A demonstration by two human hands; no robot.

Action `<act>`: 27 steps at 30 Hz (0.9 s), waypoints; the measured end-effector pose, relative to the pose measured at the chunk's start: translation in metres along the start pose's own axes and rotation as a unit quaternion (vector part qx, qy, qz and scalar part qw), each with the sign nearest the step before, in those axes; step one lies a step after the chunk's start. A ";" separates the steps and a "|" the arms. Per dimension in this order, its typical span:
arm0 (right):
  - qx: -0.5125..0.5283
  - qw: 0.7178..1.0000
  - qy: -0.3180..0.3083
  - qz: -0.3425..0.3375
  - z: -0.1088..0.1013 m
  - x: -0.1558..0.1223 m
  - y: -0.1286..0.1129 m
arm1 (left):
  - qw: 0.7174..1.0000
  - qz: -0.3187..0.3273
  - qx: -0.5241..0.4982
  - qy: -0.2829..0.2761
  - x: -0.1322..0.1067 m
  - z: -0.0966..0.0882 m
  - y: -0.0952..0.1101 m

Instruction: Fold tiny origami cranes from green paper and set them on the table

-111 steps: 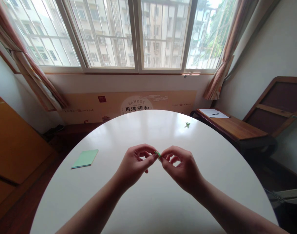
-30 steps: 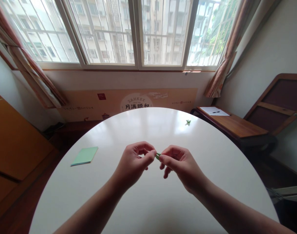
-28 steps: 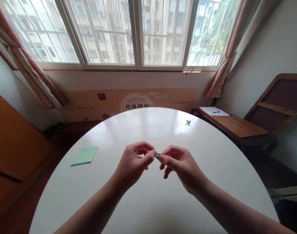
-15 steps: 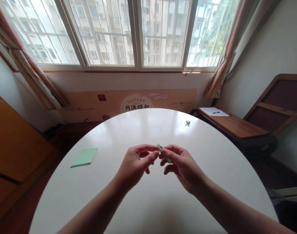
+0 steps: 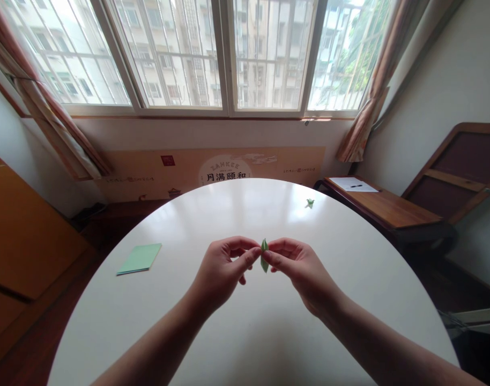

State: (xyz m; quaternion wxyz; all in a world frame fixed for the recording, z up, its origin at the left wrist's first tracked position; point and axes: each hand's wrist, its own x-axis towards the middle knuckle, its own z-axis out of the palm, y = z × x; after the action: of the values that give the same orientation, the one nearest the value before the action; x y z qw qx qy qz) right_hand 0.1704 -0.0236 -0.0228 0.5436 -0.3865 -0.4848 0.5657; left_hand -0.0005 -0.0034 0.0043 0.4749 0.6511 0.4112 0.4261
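Between my two hands, a small folded green paper is held upright above the table, narrow and pointed at both ends. My left hand pinches its left side with thumb and forefinger. From the other side my right hand grips it the same way, the fingertips close to those of the left. The fingertips cover the paper's middle, so its inner folds are hidden. A finished-looking green origami piece with several points lies farther back on the right of the table.
A stack of square green paper sheets lies on the left of the round white table. Beyond the table's right edge, a wooden bench holds a white sheet with a pen. A barred window is ahead.
The folded green paper has turned from a slant to nearly vertical. My right hand's lower fingers have curled in, and both hands now pinch the paper from opposite sides.
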 end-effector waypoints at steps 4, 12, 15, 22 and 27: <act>0.023 1.000 0.007 0.015 -0.001 0.001 0.001 | 0.998 -0.043 -0.039 -0.019 0.002 -0.001 -0.002; 0.143 0.986 0.002 0.081 0.000 0.002 0.005 | 0.998 -0.048 -0.032 -0.036 0.000 0.000 -0.005; 0.127 0.989 -0.003 0.081 -0.001 0.002 0.004 | 0.998 -0.045 -0.028 -0.032 0.000 0.000 -0.004; 0.041 0.998 -0.008 0.041 -0.005 0.002 0.001 | 0.999 -0.012 -0.051 -0.008 0.000 0.000 -0.007; 0.044 0.998 0.007 0.037 -0.003 0.001 0.001 | 0.999 0.034 -0.008 0.033 -0.003 0.003 -0.008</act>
State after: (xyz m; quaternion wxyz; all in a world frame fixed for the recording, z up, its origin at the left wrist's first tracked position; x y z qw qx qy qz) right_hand 0.1726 -0.0221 -0.0245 0.5421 -0.3837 -0.4412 0.6035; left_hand 0.0006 -0.0057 -0.0041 0.4514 0.6466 0.4006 0.4666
